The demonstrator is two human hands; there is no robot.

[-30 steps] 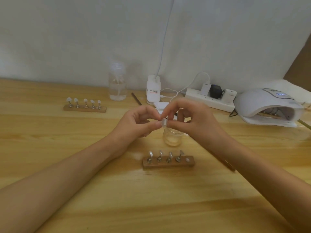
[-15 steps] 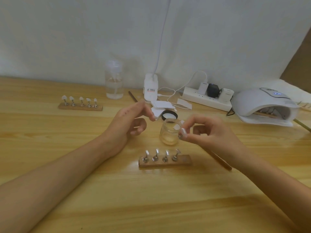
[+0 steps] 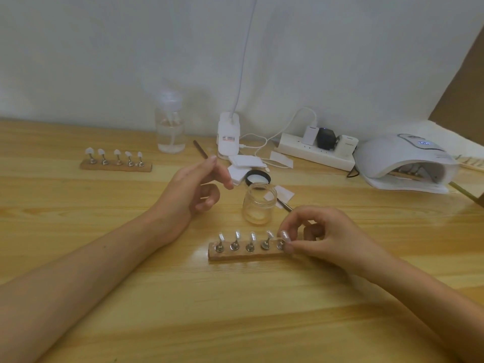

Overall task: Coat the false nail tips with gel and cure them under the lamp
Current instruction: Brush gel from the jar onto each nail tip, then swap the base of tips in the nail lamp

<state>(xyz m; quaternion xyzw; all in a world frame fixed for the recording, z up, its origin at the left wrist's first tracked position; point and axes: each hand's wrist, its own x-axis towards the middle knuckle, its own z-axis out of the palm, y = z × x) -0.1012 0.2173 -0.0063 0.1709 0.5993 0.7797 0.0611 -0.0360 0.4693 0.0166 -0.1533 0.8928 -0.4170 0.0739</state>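
The right hand (image 3: 323, 238) is down at the right end of the near holder (image 3: 246, 255), a wooden bar lying on the table (image 3: 235, 315) in the near middle. Its thumb and forefinger pinch the end tip (image 3: 284, 235), a clear nail tip on a small metal stand, and its other fingers are curled behind. The base of that stand sits on the bar. Four more tips (image 3: 252, 236) stand in a row to its left on the same bar, each on its own stand and tilted up.

The left hand (image 3: 195, 188) hangs above the table to the far left of the holder and holds nothing. Its forefinger and thumb reach out, and its other fingers are loosely curled toward the palm.

An open glass jar (image 3: 259, 204) stands just beyond the holder, between the two hands. Its black lid (image 3: 258, 177) lies just behind it, beside some white pads (image 3: 245, 163). A second holder (image 3: 116, 166) with five white tips lies at the far left, near a clear pump bottle (image 3: 170, 133). The lamp (image 3: 400, 159) sits at the far right with its display lit, next to a power strip (image 3: 313, 151) by the wall.
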